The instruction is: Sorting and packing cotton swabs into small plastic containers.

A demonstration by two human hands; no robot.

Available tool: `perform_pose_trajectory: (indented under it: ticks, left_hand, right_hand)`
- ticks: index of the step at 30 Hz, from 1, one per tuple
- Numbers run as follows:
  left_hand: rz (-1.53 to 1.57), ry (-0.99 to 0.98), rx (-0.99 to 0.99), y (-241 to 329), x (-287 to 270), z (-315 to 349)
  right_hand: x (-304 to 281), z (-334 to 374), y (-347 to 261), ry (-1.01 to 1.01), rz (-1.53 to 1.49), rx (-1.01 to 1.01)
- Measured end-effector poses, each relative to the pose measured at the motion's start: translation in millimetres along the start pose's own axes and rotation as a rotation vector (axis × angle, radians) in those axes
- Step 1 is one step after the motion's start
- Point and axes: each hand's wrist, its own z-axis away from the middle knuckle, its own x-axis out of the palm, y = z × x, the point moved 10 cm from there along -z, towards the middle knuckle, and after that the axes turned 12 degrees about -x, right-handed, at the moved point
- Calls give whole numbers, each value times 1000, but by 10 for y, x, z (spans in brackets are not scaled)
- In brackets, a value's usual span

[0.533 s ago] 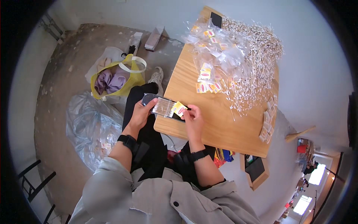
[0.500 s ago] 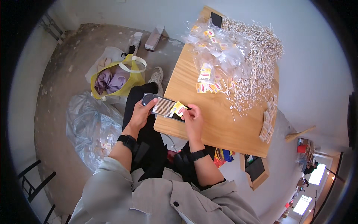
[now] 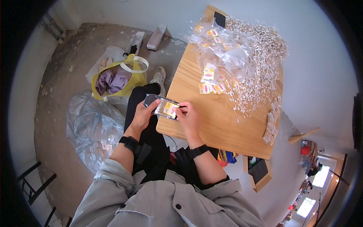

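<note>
Over the table's near left corner, my left hand is closed on a clear bag of cotton swabs, thumb pressed on top. The swabs lie side by side in a row, and a dark round shape shows at the bag's left end. My right hand pinches a small yellow-and-white card that lies over the right part of the swabs. Whether the card is fully inside the bag I cannot tell. My right fingers hide the bag's right end.
Loose cotton swabs heap along the wooden table's far right side. Beside them lie clear bags with cards, and small stacks of cards line the right edge. A yellow bag and a large plastic sack sit on the floor.
My right hand has moved left with the card, bringing it from the row's right end onto the swabs. My left hand and the bag have barely moved.
</note>
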Motion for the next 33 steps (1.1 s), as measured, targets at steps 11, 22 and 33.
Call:
perform_pose_trajectory:
  ticks: [11, 22, 33]
  left_hand:
    - [50, 25, 39, 81, 8, 34]
    - [55, 207, 202, 87, -97, 17]
    - [-183, 348, 293, 237, -46, 138]
  right_hand:
    - [-117, 60, -115, 249, -232, -120]
    - [234, 111, -292, 358, -532, -203]
    - [230, 138, -301, 366, -554, -182]
